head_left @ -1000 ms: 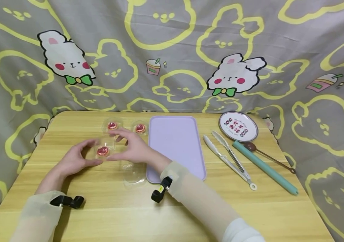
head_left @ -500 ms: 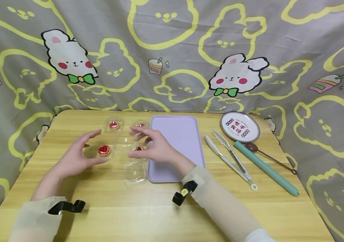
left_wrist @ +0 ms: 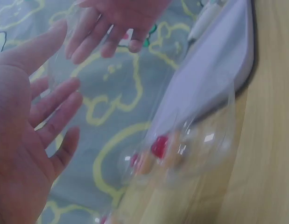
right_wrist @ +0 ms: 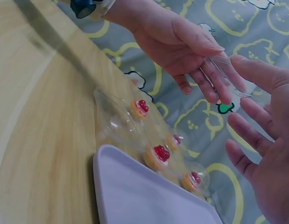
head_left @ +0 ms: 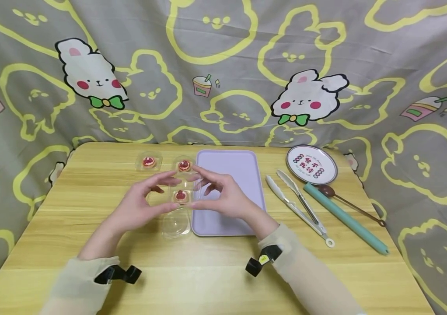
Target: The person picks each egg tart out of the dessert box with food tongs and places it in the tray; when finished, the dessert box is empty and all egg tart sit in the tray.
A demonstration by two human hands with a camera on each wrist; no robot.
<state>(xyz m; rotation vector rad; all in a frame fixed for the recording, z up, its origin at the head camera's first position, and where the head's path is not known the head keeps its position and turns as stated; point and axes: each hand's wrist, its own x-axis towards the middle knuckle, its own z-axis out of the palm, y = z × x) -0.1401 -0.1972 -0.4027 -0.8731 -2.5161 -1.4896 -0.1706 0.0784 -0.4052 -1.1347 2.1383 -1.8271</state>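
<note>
Both hands pinch a clear plastic lid [head_left: 187, 180] from its two sides, above a small tart with red topping [head_left: 181, 196]. My left hand [head_left: 141, 201] is on the lid's left side, my right hand [head_left: 223, 194] on its right. Thumbs stay nearest me, fingers on the far side. Two more tarts in clear plastic boxes stand behind, a left back tart [head_left: 148, 162] and a right back tart [head_left: 184, 165]. A front left tart [right_wrist: 140, 108] is hidden behind my left hand in the head view. Another clear plastic shell [head_left: 175, 224] lies in front of the hands.
A lilac tray [head_left: 229, 175] lies just right of the tarts, partly under my right hand. Farther right are tongs [head_left: 298, 205], a printed plate [head_left: 312, 165], a green-blue rod [head_left: 345, 218] and a brown long-handled spoon [head_left: 327, 191]. A patterned curtain [head_left: 223, 65] surrounds the table.
The lid moved right, from over the front left tart to over the front right one. My right hand carried it; my left hand let go, then followed and grips it again.
</note>
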